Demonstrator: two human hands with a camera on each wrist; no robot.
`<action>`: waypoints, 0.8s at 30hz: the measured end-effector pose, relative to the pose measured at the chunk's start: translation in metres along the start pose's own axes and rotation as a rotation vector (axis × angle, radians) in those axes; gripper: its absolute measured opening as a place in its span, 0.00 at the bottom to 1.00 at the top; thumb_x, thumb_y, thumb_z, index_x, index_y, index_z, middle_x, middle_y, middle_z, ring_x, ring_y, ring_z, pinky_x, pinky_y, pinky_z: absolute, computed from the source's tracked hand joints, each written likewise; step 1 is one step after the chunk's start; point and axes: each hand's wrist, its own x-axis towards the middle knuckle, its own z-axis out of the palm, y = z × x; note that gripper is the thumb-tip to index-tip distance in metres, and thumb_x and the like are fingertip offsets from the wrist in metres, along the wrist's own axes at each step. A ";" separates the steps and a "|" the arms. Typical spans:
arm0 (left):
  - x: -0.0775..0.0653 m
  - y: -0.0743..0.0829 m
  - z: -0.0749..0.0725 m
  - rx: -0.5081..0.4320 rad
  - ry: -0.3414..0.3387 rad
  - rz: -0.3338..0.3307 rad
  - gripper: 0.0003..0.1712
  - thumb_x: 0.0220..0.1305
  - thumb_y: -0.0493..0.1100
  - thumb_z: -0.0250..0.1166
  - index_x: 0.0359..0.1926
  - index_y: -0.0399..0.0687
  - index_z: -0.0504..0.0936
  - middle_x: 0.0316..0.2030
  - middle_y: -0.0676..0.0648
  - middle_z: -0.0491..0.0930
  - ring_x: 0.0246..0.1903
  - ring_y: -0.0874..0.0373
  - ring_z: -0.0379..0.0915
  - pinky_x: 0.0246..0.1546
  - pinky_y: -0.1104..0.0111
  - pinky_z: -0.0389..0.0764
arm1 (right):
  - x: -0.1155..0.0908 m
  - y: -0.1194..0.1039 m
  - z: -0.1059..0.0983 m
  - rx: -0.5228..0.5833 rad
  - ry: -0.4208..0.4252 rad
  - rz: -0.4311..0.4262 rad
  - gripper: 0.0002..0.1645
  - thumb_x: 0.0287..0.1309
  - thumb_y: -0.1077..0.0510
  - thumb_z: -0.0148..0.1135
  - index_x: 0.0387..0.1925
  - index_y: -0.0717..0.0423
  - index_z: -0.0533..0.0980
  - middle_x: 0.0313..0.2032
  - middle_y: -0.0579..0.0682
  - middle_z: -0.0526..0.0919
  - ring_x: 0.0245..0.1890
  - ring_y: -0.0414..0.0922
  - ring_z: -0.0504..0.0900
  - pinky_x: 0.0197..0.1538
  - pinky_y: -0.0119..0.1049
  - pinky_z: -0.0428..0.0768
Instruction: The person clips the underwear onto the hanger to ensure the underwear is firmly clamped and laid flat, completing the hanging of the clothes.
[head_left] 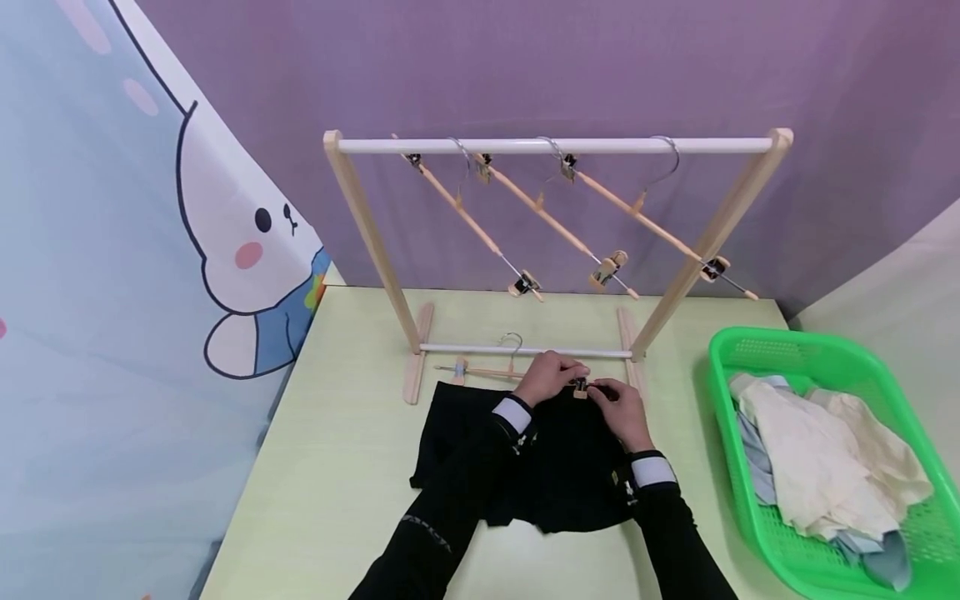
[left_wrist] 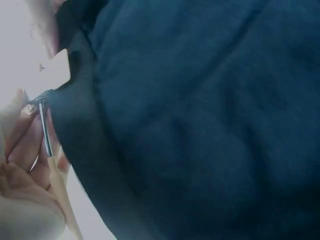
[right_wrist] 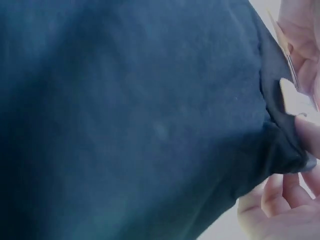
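A black garment that looks like shorts lies on the table, its waistband along a wooden clip hanger. My left hand pinches the hanger's right clip, which sits at the waistband; its fingers lie behind the metal rod in the left wrist view. With thumb above and fingers below, my right hand pinches the waistband corner beside that clip, as the right wrist view shows. The left clip stands apart from the cloth. Whether the right clip's jaws have closed on the fabric I cannot tell.
Behind the hands stands a wooden rack with a white top rail. Several clip hangers, such as the middle one, hang from it. On the right, a green basket holds white and grey-blue clothes.
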 end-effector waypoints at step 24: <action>-0.081 -0.051 -0.043 -0.162 0.454 -0.129 0.15 0.69 0.41 0.64 0.54 0.41 0.81 0.49 0.45 0.82 0.49 0.52 0.79 0.51 0.61 0.80 | 0.010 -0.021 0.016 -0.203 0.290 -0.244 0.19 0.54 0.64 0.68 0.47 0.70 0.78 0.46 0.68 0.77 0.48 0.65 0.68 0.54 0.56 0.65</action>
